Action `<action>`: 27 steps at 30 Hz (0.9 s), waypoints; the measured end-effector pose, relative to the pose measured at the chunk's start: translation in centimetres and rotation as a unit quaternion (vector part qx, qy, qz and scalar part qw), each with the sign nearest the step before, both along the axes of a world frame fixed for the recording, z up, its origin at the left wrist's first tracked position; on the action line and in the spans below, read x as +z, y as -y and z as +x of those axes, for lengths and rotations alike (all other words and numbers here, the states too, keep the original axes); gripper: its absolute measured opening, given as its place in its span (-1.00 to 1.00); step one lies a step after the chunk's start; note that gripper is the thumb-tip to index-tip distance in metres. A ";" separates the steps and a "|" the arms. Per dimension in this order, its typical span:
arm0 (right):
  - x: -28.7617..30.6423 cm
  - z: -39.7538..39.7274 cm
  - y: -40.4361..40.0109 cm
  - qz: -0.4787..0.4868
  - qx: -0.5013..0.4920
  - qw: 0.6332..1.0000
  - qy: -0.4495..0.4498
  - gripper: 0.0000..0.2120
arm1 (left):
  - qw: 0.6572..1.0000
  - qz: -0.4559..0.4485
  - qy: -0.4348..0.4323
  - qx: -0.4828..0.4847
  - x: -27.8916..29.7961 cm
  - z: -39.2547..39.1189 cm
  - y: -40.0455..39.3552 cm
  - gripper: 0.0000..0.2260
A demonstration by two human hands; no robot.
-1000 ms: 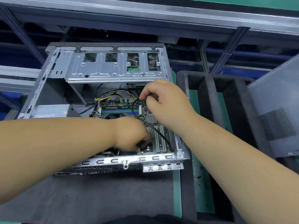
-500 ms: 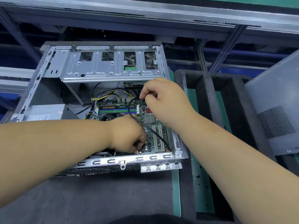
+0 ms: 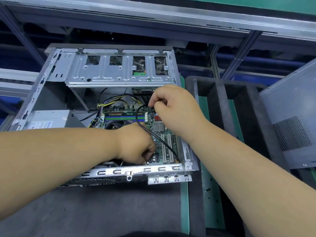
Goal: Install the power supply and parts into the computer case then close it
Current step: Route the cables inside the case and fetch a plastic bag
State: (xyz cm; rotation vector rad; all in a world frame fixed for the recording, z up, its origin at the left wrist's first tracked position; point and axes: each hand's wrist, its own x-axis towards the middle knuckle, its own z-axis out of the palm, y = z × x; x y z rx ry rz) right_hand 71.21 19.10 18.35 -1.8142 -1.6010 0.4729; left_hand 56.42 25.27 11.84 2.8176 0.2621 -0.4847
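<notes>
Computer case [image 3: 109, 171] open on its side on the dark tabletop [image 3: 85, 211], near rail toward the viewer, side panel off so both hands can reach the motherboard [image 3: 159, 134]

Left hand [image 3: 136, 146] low inside, just behind the near rail, fingers curled down at the board's near edge; seems to pinch or press something small there, hidden under the knuckles, so cannot tell exactly what

Thin black cable [image 3: 153, 132] running from the board's near right corner, up across the white expansion slots [image 3: 166, 149], looping to the right hand [image 3: 172, 108]; pinched at its far end between thumb and fingertips, held over the board's far right area, probably to seat a plug on a header there

Judged step: cable hook-up, with closing not yet begun

Farther in: RAM stick [image 3: 124, 114] beside blue and green slots, black fan [image 3: 116, 125] partly hidden by the left wrist, yellow-and-black wire bundle [image 3: 116, 100] arching toward the power supply [image 3: 49, 120], already sitting in the left corner

Drive cage [image 3: 118, 69] spanning the far side, above the board

To the right, dark foam tray [image 3: 220, 103] with dividers, and a grey perforated side panel [image 3: 294, 117] leaning at the edge, likely waiting for closing
</notes>
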 end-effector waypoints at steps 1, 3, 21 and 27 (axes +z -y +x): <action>0.0 0.0 0.0 0.000 0.001 1.000 0.000 -0.77 | 1.000 0.001 0.000 -0.004 0.0 0.0 0.0 -0.92; 0.0 0.0 0.0 0.000 0.002 1.000 0.001 -0.77 | 1.000 0.003 -0.002 -0.014 0.0 0.1 0.1 -0.93; 0.2 0.0 0.1 -0.011 0.008 1.000 0.010 -0.78 | 0.996 0.044 -0.069 -0.045 -0.4 0.8 0.1 -0.91; 0.2 0.0 0.1 -0.016 0.009 1.000 0.009 -0.78 | 0.997 0.048 -0.060 -0.031 -0.4 0.7 0.2 -0.90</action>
